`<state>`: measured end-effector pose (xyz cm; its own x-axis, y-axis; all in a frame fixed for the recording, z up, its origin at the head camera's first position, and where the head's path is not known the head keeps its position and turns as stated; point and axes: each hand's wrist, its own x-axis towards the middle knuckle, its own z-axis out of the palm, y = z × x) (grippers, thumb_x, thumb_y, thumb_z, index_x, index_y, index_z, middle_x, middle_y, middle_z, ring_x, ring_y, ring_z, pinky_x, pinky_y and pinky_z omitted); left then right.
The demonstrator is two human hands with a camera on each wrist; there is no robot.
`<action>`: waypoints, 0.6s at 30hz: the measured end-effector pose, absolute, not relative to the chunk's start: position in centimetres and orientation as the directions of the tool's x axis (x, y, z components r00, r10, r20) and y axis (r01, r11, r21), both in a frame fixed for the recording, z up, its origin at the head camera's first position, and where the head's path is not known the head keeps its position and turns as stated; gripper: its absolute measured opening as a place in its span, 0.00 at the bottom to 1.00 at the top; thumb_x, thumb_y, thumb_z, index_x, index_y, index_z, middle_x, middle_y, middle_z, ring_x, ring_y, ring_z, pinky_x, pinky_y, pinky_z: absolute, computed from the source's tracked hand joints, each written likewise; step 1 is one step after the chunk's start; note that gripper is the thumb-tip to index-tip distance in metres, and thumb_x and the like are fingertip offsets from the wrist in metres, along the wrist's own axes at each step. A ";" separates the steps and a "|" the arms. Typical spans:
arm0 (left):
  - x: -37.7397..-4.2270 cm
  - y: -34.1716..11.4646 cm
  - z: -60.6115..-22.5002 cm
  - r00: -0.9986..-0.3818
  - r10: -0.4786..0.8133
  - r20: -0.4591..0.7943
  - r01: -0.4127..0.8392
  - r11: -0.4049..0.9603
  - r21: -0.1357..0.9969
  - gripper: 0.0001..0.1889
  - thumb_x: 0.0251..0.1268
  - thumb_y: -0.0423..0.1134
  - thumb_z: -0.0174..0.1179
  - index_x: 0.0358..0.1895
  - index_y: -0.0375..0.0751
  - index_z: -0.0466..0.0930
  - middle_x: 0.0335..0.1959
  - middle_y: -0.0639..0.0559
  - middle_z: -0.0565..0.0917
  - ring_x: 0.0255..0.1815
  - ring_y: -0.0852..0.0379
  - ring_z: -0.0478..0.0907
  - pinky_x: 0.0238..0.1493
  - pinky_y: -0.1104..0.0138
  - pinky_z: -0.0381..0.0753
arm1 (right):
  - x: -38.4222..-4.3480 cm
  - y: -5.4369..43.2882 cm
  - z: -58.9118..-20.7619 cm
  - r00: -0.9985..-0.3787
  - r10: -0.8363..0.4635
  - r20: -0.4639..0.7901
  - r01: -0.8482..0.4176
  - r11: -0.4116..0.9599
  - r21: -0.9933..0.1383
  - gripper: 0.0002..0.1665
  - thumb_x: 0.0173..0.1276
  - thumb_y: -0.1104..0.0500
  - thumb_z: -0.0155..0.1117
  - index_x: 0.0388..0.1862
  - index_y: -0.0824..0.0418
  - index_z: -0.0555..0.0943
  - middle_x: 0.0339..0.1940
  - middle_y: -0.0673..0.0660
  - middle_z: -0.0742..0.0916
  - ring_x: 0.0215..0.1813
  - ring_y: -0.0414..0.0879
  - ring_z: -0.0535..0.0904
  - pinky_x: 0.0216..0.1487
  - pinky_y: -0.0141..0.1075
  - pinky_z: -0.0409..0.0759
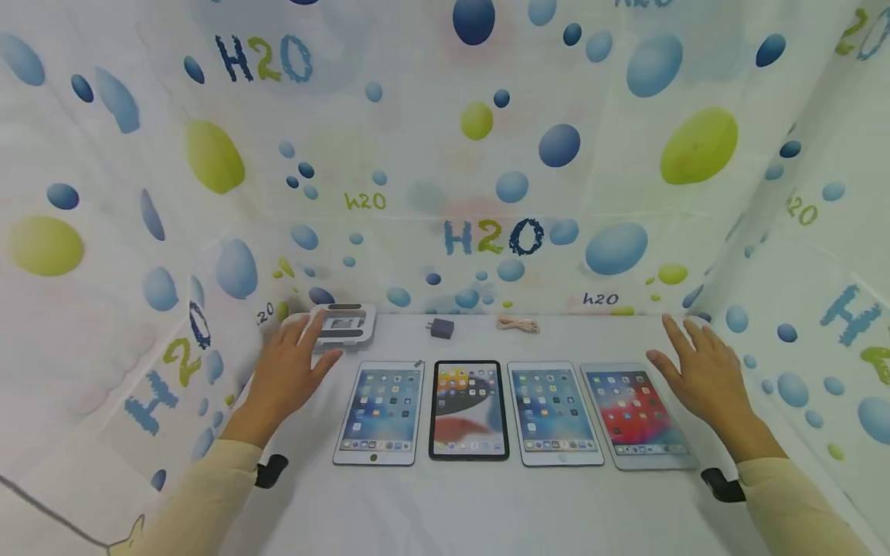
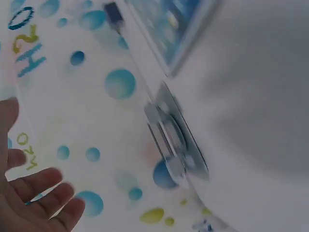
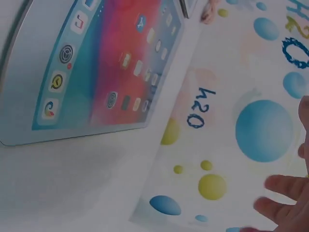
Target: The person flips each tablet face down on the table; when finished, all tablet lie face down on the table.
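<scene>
Four tablets [image 1: 469, 417], lined up; charger [image 1: 441, 329], cable [image 1: 518, 325] behind; left hand [image 1: 287, 371] near stand [image 1: 346, 333], right hand [image 1: 711, 380] near rightmost tablet [image 1: 636, 409], both spread wide, empty.

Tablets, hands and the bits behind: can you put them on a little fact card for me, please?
Tablets: four in a row, screens lit
Black-framed tablet: second from left
Far-right tablet: red and blue screen
Left hand: holds nothing, near the white frame-like gadget
Right hand: holds nothing, near the far-right tablet
Further back: gadget, dark plug, bundled pale cable
</scene>
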<state>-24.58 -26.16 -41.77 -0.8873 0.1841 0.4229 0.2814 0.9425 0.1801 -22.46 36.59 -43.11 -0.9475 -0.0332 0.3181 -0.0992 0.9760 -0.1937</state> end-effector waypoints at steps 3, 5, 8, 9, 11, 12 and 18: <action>-24.6 -22.8 -41.7 -0.930 0.154 0.334 0.310 0.816 0.488 0.29 0.76 0.47 0.57 0.72 0.34 0.69 0.55 0.33 0.83 0.54 0.35 0.80 0.54 0.44 0.81 | -22.2 37.0 -43.7 -0.973 -0.010 0.229 -0.072 0.961 -0.267 0.45 0.79 0.35 0.49 0.79 0.65 0.59 0.67 0.80 0.71 0.64 0.79 0.68 0.57 0.75 0.69; -24.7 -19.6 -41.7 -0.961 0.161 0.225 0.275 0.648 0.710 0.25 0.77 0.46 0.56 0.69 0.37 0.73 0.48 0.38 0.86 0.47 0.40 0.83 0.46 0.52 0.84 | -21.9 37.3 -44.3 -0.988 0.006 0.156 -0.045 0.947 -0.318 0.44 0.79 0.36 0.48 0.76 0.69 0.63 0.62 0.80 0.76 0.59 0.77 0.74 0.50 0.70 0.77; -24.7 -13.4 -42.2 -0.971 0.240 0.010 0.098 0.357 0.929 0.23 0.76 0.46 0.56 0.69 0.42 0.74 0.48 0.40 0.85 0.46 0.43 0.83 0.47 0.58 0.85 | -21.3 37.9 -45.3 -0.997 0.024 0.073 -0.005 0.929 -0.369 0.41 0.79 0.37 0.49 0.72 0.71 0.68 0.57 0.78 0.81 0.53 0.73 0.80 0.43 0.63 0.84; -24.7 -11.3 -42.4 -0.960 0.276 -0.046 0.033 0.274 0.961 0.23 0.76 0.45 0.57 0.69 0.42 0.75 0.48 0.40 0.85 0.46 0.44 0.84 0.49 0.57 0.86 | -21.1 38.0 -45.6 -0.998 0.031 0.053 0.008 0.924 -0.383 0.41 0.79 0.38 0.49 0.71 0.71 0.68 0.56 0.78 0.82 0.52 0.73 0.80 0.42 0.61 0.85; -24.6 -7.1 -43.0 -0.920 0.348 -0.181 -0.141 0.138 0.980 0.23 0.73 0.46 0.59 0.68 0.45 0.76 0.51 0.42 0.85 0.48 0.47 0.84 0.55 0.47 0.83 | -20.9 38.3 -46.2 -0.999 0.050 0.019 0.039 0.915 -0.402 0.40 0.79 0.38 0.50 0.70 0.71 0.69 0.55 0.78 0.82 0.51 0.72 0.80 0.42 0.59 0.85; -24.5 -5.0 -43.3 -0.897 0.382 -0.224 -0.203 0.094 0.975 0.22 0.73 0.46 0.59 0.67 0.46 0.77 0.52 0.42 0.85 0.49 0.48 0.85 0.57 0.45 0.81 | -20.8 38.4 -46.4 -0.998 0.063 0.006 0.055 0.910 -0.411 0.39 0.79 0.39 0.50 0.70 0.71 0.70 0.55 0.78 0.82 0.51 0.72 0.80 0.42 0.59 0.85; -23.9 6.2 -45.1 -0.816 0.476 -0.327 -0.421 -0.103 0.901 0.23 0.74 0.39 0.58 0.67 0.33 0.74 0.55 0.38 0.83 0.57 0.44 0.83 0.64 0.55 0.79 | -20.8 39.0 -47.8 -0.991 0.084 -0.100 0.121 0.875 -0.469 0.43 0.80 0.37 0.47 0.72 0.73 0.66 0.59 0.80 0.78 0.56 0.74 0.77 0.49 0.64 0.82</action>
